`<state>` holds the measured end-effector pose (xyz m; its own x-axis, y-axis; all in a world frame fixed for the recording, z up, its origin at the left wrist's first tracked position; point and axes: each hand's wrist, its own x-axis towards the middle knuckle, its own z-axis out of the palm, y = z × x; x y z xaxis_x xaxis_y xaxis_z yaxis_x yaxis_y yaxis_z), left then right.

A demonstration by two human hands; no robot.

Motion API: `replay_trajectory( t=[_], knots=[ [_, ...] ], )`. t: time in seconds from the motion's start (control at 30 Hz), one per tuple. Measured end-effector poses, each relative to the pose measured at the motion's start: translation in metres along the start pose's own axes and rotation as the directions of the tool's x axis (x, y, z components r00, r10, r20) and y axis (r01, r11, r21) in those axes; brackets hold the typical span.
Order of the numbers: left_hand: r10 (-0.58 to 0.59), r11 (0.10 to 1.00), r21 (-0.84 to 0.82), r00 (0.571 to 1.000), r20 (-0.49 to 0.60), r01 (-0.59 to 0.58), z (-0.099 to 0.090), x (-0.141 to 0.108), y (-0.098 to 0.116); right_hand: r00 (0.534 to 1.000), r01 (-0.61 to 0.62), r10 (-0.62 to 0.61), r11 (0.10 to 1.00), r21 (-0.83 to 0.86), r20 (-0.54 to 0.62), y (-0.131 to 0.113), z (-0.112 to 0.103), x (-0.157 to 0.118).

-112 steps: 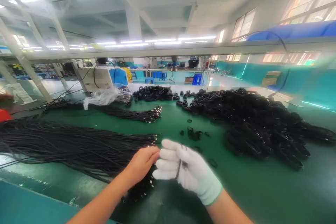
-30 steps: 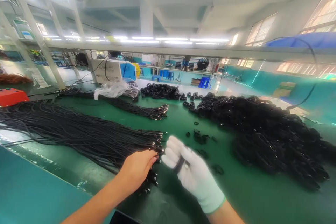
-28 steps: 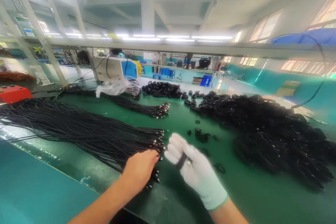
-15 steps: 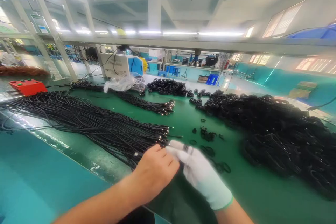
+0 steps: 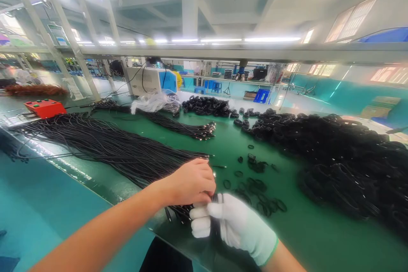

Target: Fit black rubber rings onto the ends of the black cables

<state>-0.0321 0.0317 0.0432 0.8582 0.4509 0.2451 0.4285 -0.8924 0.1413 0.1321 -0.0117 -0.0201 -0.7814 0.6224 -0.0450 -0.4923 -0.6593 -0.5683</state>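
Observation:
My bare left hand [image 5: 193, 182] is closed, with its fingertips at the upper end of a small bundle of black cables [image 5: 215, 225]. My right hand [image 5: 234, 223], in a white glove, is wrapped round that bundle just below. Left of my hands, a long spread of black cables [image 5: 111, 144] lies on the green mat, its near ends partly hidden behind my left hand. Black rings [image 5: 270, 206] are scattered on the mat just beyond my right hand. Dark cable ends [image 5: 178, 212] show under my left wrist.
A large heap of black coils [image 5: 344, 161] covers the right side. Further back are a second cable bundle [image 5: 178, 125], a clear plastic bag [image 5: 154, 102] and a white and blue machine [image 5: 149, 80]. A red button box [image 5: 45, 108] stands at the left.
My left hand has moved up over the cable ends. My right hand has shifted down and turned, and the black bundle now shows in its grip. The view has shifted slightly.

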Motion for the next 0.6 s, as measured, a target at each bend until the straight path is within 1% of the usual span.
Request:
replay_trajectory(
  t=[0.07,0.13,0.2,0.23,0.27,0.3,0.37,0.4,0.43,0.47,0.5,0.6],
  knots=[
    [-0.008,1.000,0.018,1.000,0.006,0.008,-0.006,0.002,0.003,0.999,-0.038,0.038,0.999,-0.026,0.002,0.001,-0.001,0.000],
    [-0.035,0.998,-0.040,0.997,0.069,0.038,-0.013,0.005,0.004,0.996,-0.082,0.083,0.994,-0.067,0.019,0.002,-0.004,-0.003],
    [-0.050,0.975,-0.208,0.986,0.160,0.083,-0.019,0.007,0.002,0.993,-0.106,0.111,0.991,-0.087,0.050,0.001,-0.006,-0.006],
    [-0.066,0.940,-0.317,0.978,0.196,0.127,-0.019,0.008,0.000,0.992,-0.106,0.111,0.991,-0.077,0.060,0.001,-0.007,-0.008],
    [-0.099,0.884,-0.427,0.969,0.227,0.190,-0.018,0.008,-0.002,0.992,-0.102,0.106,0.993,-0.056,0.062,0.001,-0.007,-0.009],
    [-0.147,0.808,-0.526,0.955,0.256,0.265,-0.015,0.007,-0.003,0.994,-0.095,0.097,0.995,-0.031,0.058,0.001,-0.007,-0.010],
    [-0.273,0.613,-0.679,0.915,0.298,0.404,-0.006,0.001,-0.003,0.996,-0.080,0.080,0.997,0.013,0.039,0.002,-0.006,-0.009],
    [-0.334,0.519,-0.732,0.893,0.301,0.441,0.001,-0.002,0.000,0.997,-0.076,0.075,0.997,0.023,0.025,0.002,-0.005,-0.008],
    [-0.387,0.449,-0.772,0.876,0.286,0.450,0.007,-0.006,0.003,0.997,-0.074,0.074,0.997,0.021,0.016,0.002,-0.004,-0.006],
    [-0.437,0.407,-0.799,0.863,0.254,0.442,0.013,-0.010,0.007,0.997,-0.070,0.070,0.997,0.009,0.009,0.003,-0.003,-0.005],
    [-0.485,0.391,-0.816,0.849,0.211,0.426,0.019,-0.013,0.012,0.998,-0.063,0.063,0.998,-0.009,0.002,0.003,-0.002,-0.003],
    [-0.598,0.402,-0.827,0.797,0.088,0.393,0.030,-0.019,0.025,1.000,-0.017,0.016,0.995,-0.098,-0.003,0.002,0.000,-0.001]
  ],
)
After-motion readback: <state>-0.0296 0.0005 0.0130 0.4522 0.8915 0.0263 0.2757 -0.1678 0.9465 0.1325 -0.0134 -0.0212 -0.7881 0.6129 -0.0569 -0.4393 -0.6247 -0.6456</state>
